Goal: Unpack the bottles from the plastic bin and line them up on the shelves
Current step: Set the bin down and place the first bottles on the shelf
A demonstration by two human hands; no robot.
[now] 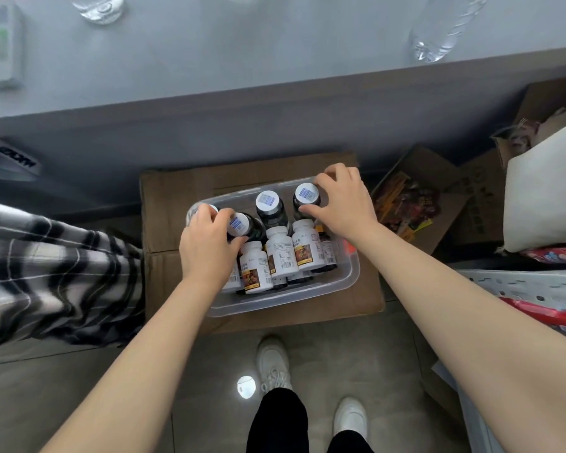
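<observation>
A clear plastic bin (pixel 307 297) sat on a flattened cardboard box (pixel 167 197), below the edge of a grey shelf (pixel 275 80), with checked cloth (pixel 46 266) to the bin's left. At the bin's left end the left hand (pixel 206 246) curled round a white-capped dark bottle (pixel 241 223); a second dark bottle (pixel 269 206) stood mid-bin behind white labelled bottles (pixel 281 251). At the bin's far right corner the right hand (pixel 347 204) gripped a third dark bottle (pixel 306 195), with an open carton of coloured packets (pixel 412 204) to the bin's right.

No print legible (bottle labels (pixel 282 255) too small).
</observation>
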